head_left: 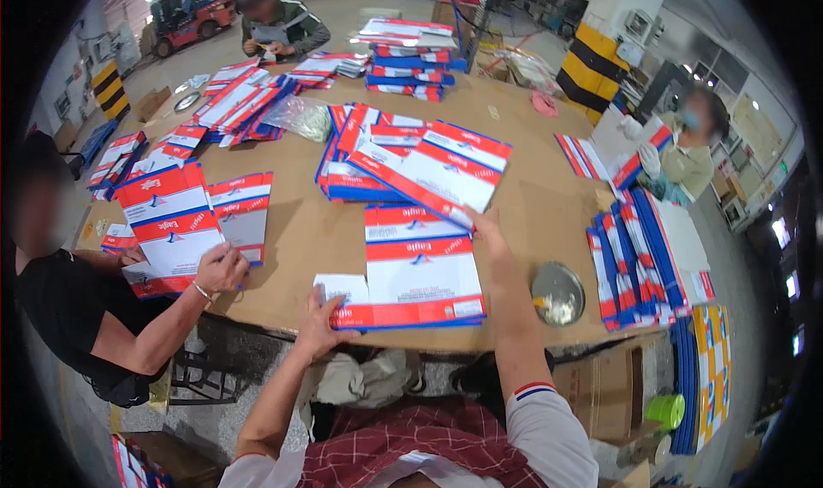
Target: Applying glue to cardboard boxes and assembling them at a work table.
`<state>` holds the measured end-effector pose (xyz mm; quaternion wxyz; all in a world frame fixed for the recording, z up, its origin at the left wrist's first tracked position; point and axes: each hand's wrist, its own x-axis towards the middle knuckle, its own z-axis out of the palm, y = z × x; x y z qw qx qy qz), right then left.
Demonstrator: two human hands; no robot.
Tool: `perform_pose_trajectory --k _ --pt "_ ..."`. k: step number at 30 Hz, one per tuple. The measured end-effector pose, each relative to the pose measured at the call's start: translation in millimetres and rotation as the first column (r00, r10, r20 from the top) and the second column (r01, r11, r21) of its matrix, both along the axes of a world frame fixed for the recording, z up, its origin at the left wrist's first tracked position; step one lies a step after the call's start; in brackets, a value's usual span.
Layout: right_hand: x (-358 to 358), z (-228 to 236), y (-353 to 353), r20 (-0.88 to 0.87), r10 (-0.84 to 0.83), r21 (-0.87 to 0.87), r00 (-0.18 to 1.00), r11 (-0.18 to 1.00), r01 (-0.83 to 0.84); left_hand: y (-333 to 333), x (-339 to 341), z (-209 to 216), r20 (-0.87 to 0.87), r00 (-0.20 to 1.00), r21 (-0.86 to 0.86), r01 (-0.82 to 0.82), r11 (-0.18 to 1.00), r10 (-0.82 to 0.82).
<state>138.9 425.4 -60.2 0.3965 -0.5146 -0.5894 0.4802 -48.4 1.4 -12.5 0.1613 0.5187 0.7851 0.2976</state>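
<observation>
In front of me on the table lies a flat printed carton (pixel 420 274), red, white and blue, on a few others. At its near left corner, beside a white flap, my left hand (pixel 322 323) grips the edge with the thumb on top. Farther out, my right hand (pixel 487 231) pinches the near right corner of another flat carton (pixel 450 169). That one lies tilted over a pile of similar cartons (pixel 347 188) and overlaps the far edge of the near one. The fingers under both cartons are partly hidden.
A round metal dish (pixel 558 294) sits right of my right forearm, beside stacked cartons (pixel 634 261). At left, a co-worker's hand (pixel 221 268) holds a carton. Other people work at the far side and the right. More stacks (pixel 410 59) stand on the brown table (pixel 531 188).
</observation>
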Motion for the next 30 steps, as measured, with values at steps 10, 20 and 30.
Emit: perform_pose_trajectory --k 10,20,30 --pt "-61 25 57 0.331 0.03 0.043 0.943 0.998 -0.047 17 4 -3 0.969 0.242 0.105 -0.574 0.812 0.047" --pt "-115 36 148 0.294 0.204 0.197 0.934 0.943 -0.269 14 -6 0 0.997 0.069 0.009 -0.501 0.865 0.03" --pt "-184 62 90 0.728 0.214 0.281 0.651 0.773 -0.569 -33 -40 47 0.973 0.226 0.096 -0.551 0.829 0.038"
